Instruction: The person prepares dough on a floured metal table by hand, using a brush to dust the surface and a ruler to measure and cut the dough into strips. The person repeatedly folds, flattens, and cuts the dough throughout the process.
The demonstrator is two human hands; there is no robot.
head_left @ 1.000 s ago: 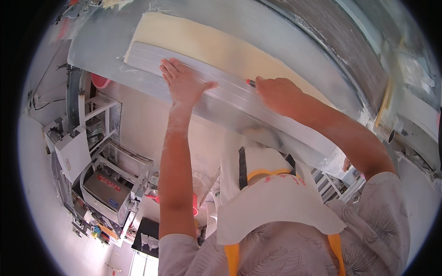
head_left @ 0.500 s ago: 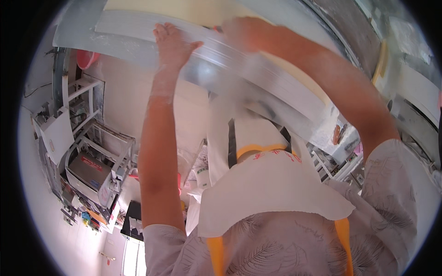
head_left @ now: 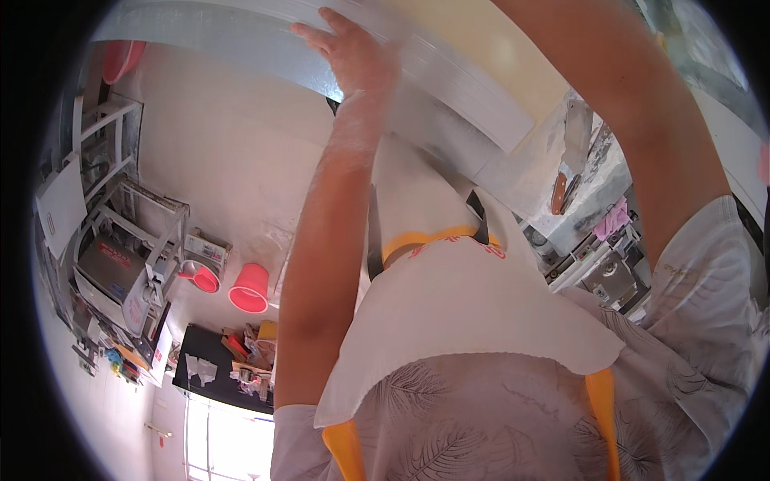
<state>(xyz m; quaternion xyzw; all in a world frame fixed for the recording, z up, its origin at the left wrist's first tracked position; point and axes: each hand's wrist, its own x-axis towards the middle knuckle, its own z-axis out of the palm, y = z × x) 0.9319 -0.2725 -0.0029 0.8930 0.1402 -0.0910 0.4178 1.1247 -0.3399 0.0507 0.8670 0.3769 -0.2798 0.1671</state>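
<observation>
My left hand lies on a long, whitish, lined strip at the upper edge of the view, fingers spread. I cannot tell whether the strip is plastic or metal. Under and beyond it spreads a smooth cream-coloured sheet, perhaps dough. Both rest on a grey metal worktop. White powder coats my left wrist. Only my right forearm shows, reaching over the sheet; the hand itself is past the upper edge of the view.
On the worktop's right part lies a wooden-handled knife with a broad blade, beside other slim tools. A pink cloth hangs nearby. To the left are a red bucket, a red scoop, metal racks and a pink basin.
My view has shifted, so the worktop sits higher in it. My left hand has come further right along the strip. My right hand, blurred over the strip before, has left the view.
</observation>
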